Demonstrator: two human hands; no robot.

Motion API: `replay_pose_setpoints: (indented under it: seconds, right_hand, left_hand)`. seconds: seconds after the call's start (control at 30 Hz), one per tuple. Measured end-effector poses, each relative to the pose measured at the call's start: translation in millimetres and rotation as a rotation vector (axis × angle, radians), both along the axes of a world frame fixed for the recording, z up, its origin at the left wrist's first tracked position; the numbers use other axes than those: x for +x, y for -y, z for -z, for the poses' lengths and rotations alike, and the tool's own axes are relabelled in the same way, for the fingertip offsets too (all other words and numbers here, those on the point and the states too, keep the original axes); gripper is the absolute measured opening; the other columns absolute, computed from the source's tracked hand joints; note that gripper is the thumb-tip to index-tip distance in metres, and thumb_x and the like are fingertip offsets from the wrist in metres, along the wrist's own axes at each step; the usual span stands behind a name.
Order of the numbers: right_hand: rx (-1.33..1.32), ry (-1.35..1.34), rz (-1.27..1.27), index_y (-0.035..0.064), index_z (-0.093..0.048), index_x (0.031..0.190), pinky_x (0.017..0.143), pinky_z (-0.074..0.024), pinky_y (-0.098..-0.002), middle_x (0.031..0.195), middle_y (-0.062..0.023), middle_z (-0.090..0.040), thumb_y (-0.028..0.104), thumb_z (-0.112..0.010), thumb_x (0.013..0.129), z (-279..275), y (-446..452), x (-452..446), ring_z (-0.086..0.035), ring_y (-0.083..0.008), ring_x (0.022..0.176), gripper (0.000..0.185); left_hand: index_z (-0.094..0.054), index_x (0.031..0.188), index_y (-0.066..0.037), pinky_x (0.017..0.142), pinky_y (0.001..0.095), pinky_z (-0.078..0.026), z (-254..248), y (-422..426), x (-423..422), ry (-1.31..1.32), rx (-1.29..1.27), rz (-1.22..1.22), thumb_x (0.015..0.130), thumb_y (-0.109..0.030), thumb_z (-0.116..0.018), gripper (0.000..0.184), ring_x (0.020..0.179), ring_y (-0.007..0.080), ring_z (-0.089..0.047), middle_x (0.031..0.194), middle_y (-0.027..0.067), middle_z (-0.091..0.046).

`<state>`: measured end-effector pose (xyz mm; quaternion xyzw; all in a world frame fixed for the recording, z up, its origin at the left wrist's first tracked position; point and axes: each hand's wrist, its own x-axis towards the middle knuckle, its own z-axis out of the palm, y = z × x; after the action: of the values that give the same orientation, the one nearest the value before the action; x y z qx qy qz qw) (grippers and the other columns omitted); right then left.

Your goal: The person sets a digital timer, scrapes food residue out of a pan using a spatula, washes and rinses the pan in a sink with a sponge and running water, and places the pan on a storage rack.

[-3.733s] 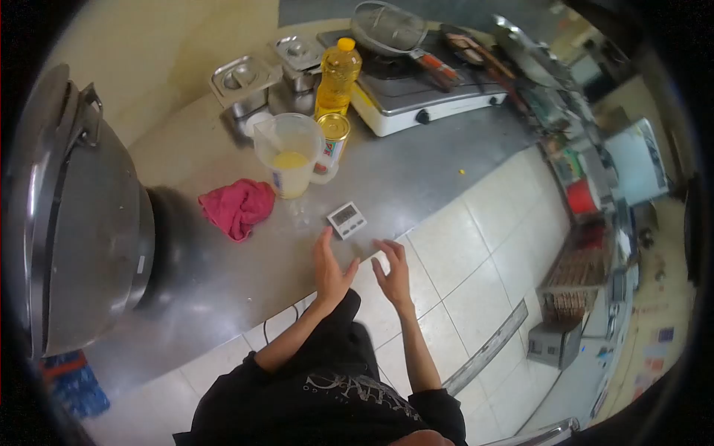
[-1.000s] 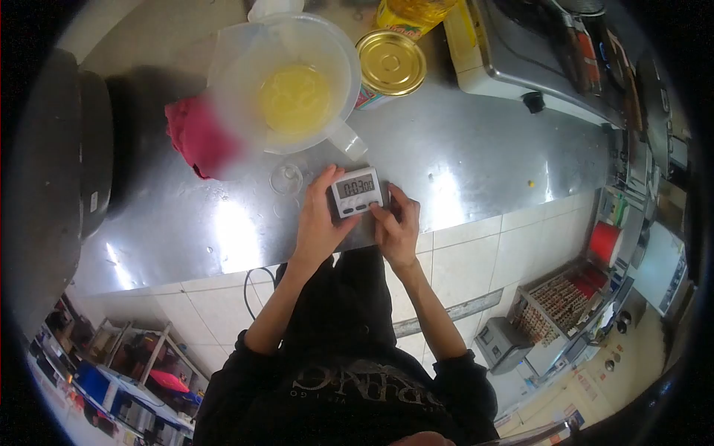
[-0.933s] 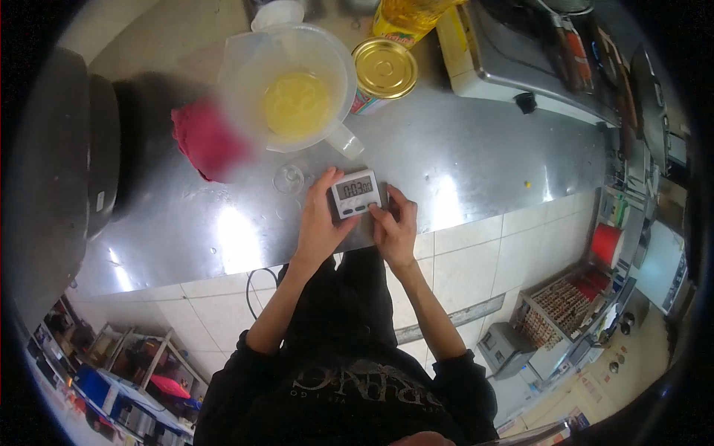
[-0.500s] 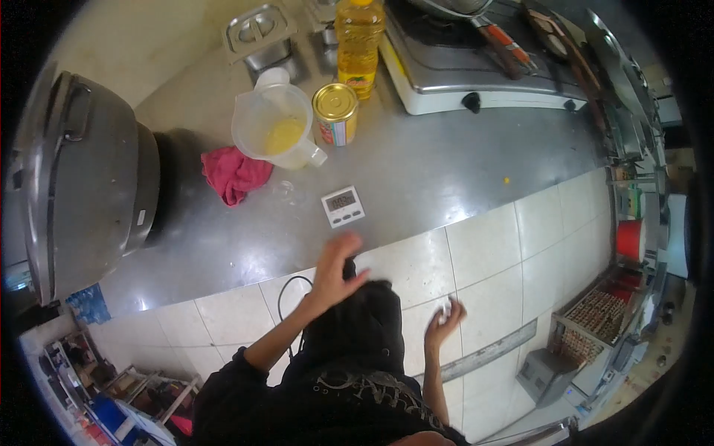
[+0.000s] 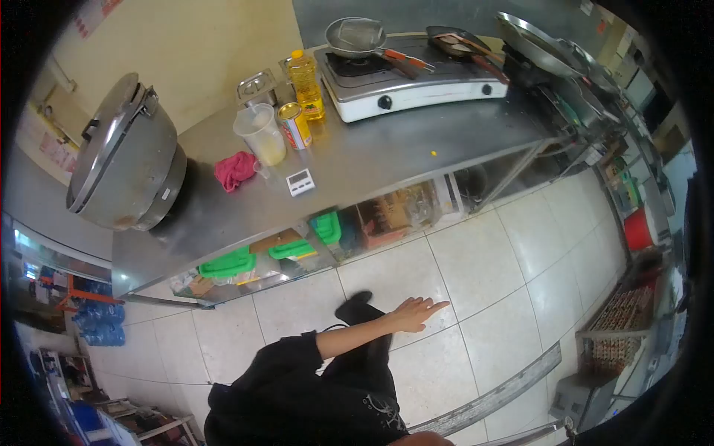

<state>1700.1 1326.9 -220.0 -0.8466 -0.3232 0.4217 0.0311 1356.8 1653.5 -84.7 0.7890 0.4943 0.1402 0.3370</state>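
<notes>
My left hand (image 5: 416, 314) reaches across my body over the tiled floor, its fingers stretched out and nothing in them. My right hand is out of view. On the steel counter (image 5: 387, 156), a white digital timer (image 5: 300, 182) lies near the front edge. Behind it stand a clear plastic measuring jug (image 5: 256, 130) with some yellow content low inside, a tin can (image 5: 295, 126) and a bottle of yellow oil (image 5: 306, 85). A crumpled pink cloth (image 5: 236, 172) lies left of the jug. Neither the timer nor the jug is being touched.
A large lidded metal pot (image 5: 134, 171) stands at the counter's left end. To the right, a gas stove (image 5: 424, 97) holds a strainer (image 5: 355, 36) and a frying pan (image 5: 461, 44). Green-lidded boxes (image 5: 227, 262) sit under the counter. Egg trays (image 5: 613, 327) are stacked at right.
My view has tilted up and turned, showing more of the counter and shelf below. My left hand has moved away from beside the timer and to the right. My right hand has left view.
</notes>
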Motion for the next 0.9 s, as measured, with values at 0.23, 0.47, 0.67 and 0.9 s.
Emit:
replay_pose_setpoints:
  seconds: [0.23,0.47,0.67,0.9]
  right_hand:
    - [0.234,-0.051,0.141,-0.0022,-0.051,0.107,0.08,-0.0423,-0.0385,0.105,-0.0179,-0.055,0.016,-0.057,0.072,-28.9,98.6,172.4,-0.053,-0.0316,0.093,0.04]
    - [0.4,0.366,0.606,0.0128,-0.054,0.103,0.069,-0.0437,-0.0376,0.087,-0.0132,-0.054,0.013,-0.059,0.071,-117.8,137.9,307.5,-0.053,-0.0267,0.081,0.032]
    - [-0.035,0.001,0.58,0.0182,-0.046,0.115,0.078,-0.044,-0.043,0.104,-0.0174,-0.054,0.039,-0.057,0.074,-38.8,196.9,336.3,-0.051,-0.0325,0.098,0.048]
    - [0.042,-0.145,1.053,0.0188,-0.046,0.116,0.079,-0.0441,-0.0423,0.108,-0.0182,-0.052,0.04,-0.055,0.074,-23.7,218.1,512.3,-0.051,-0.0329,0.1,0.048]
  left_hand:
    - [-0.027,0.129,-0.011,0.084,0.0439,-0.04,169.4,81.5,88.2,-0.104,-0.326,-0.19,0.073,-0.042,-0.058,0.071,0.099,0.0357,-0.051,0.109,0.0223,-0.052]
    - [-0.033,0.124,-0.01,0.085,0.0387,-0.036,272.2,59.8,165.9,-0.357,-0.78,-0.326,0.079,-0.044,-0.048,0.058,0.1,0.0289,-0.044,0.11,0.0183,-0.046]
    - [-0.043,0.114,-0.008,0.073,0.0366,-0.04,280.0,-4.0,455.5,-0.346,-0.713,-0.207,0.079,-0.035,-0.05,0.044,0.086,0.0226,-0.048,0.096,0.0122,-0.052]
    - [-0.043,0.117,-0.01,0.074,0.0312,-0.042,200.6,32.0,1018.8,0.012,-0.659,0.27,0.077,-0.024,-0.055,0.044,0.089,0.019,-0.05,0.101,0.0102,-0.054]
